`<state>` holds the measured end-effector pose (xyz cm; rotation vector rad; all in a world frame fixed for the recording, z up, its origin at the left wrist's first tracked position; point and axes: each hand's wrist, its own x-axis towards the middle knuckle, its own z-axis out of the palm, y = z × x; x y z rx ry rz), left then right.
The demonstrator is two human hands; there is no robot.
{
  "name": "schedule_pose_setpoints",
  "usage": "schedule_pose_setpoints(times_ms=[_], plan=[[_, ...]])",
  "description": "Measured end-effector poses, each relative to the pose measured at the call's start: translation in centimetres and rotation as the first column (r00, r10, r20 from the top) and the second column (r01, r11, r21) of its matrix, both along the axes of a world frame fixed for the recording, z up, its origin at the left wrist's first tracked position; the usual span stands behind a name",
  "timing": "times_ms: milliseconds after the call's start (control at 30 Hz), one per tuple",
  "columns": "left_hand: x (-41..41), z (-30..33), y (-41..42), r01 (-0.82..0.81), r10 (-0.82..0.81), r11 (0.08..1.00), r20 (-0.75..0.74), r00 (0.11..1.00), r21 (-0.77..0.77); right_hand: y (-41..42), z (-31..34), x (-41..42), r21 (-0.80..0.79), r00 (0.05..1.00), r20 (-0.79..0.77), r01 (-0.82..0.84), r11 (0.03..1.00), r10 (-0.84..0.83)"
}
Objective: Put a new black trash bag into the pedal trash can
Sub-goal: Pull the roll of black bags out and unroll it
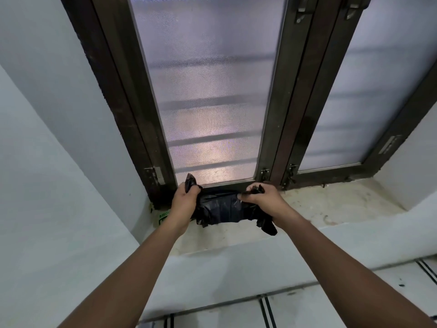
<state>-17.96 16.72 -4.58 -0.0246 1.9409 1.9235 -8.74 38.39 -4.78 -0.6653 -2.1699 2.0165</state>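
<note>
A folded black trash bag (221, 208) is stretched between both hands just above a stained window sill (319, 207). My left hand (183, 202) grips its left end, and a black tip of plastic pokes up out of the fist. My right hand (262, 200) pinches the right end, with a crumpled tail of bag hanging below the wrist. The pedal trash can is not in view.
A dark-framed window with frosted glass (212, 102) rises right behind the sill. White walls close in on the left and right. A small packet with green print (163, 217) lies in the sill's left corner. White floor tiles (331, 304) show below.
</note>
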Motion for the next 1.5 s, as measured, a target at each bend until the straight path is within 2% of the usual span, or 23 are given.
schedule_pose_setpoints(times_ms=[67,200,300,433,533,667,767,900,1033,1133,1200,1267,1300,1367,1500], plan=[[0.1,0.2,0.3,0.049,-0.049,0.998,-0.008,0.999,0.031,-0.2,0.3,0.0,-0.023,0.999,0.006,-0.041,0.999,0.041],[0.0,-0.2,0.0,0.172,-0.187,0.978,-0.13,0.974,-0.12,-0.1,1.1,0.2,-0.071,0.992,0.025,-0.122,0.99,0.124],[0.0,0.0,0.4,0.173,-0.203,0.97,-0.174,0.964,-0.173,-0.2,1.7,0.4,-0.095,0.985,0.045,-0.163,0.982,0.168],[0.6,0.8,1.3,0.162,-0.17,0.984,-0.121,0.978,-0.071,-0.6,1.7,0.4,-0.108,0.986,0.012,-0.162,0.981,0.164],[1.3,1.2,1.8,0.124,-0.131,0.99,-0.113,0.985,-0.064,-1.0,1.6,0.4,-0.127,0.991,-0.016,-0.131,0.983,0.13],[2.2,1.7,2.0,0.185,-0.196,0.979,-0.139,0.971,-0.09,-1.4,1.2,0.1,-0.134,0.995,-0.046,-0.099,0.986,0.094],[2.4,1.7,2.1,0.166,-0.189,0.974,-0.148,0.971,-0.155,-1.7,0.5,-0.2,-0.005,0.996,-0.06,-0.07,0.998,0.07],[2.5,1.4,2.3,0.165,-0.182,0.971,-0.089,0.979,-0.171,-2.0,0.0,-0.4,0.343,0.996,-0.094,0.033,0.939,-0.001],[2.9,1.4,2.3,0.139,-0.136,0.988,0.047,0.99,-0.073,-2.8,-0.5,-0.3,0.411,0.98,-0.19,0.031,0.911,0.052],[3.2,1.4,2.0,0.124,-0.121,0.992,0.155,0.981,-0.009,-2.4,-1.2,0.0,0.542,0.967,-0.256,0.146,0.827,-0.003],[3.3,1.5,2.0,0.117,-0.129,0.991,0.199,0.972,0.072,-1.3,-1.9,0.1,0.471,0.97,-0.215,0.204,0.858,-0.112],[3.4,1.8,1.9,0.08,-0.115,0.983,0.219,0.969,0.163,-0.7,-2.3,0.1,0.374,0.983,-0.116,0.173,0.911,-0.139],[3.5,2.0,1.9,0.048,-0.095,0.978,0.229,0.969,0.201,-0.5,-2.5,-0.1,0.377,0.985,-0.089,0.17,0.911,-0.147],[3.6,2.2,1.8,-0.002,-0.056,0.97,0.231,0.971,0.242,-0.2,-2.7,-0.2,0.456,0.98,-0.079,0.199,0.868,-0.183],[3.5,2.5,1.1,-0.06,-0.004,0.96,0.226,0.974,0.274,0.9,-3.2,0.4,0.654,0.963,-0.077,0.244,0.716,-0.258]])
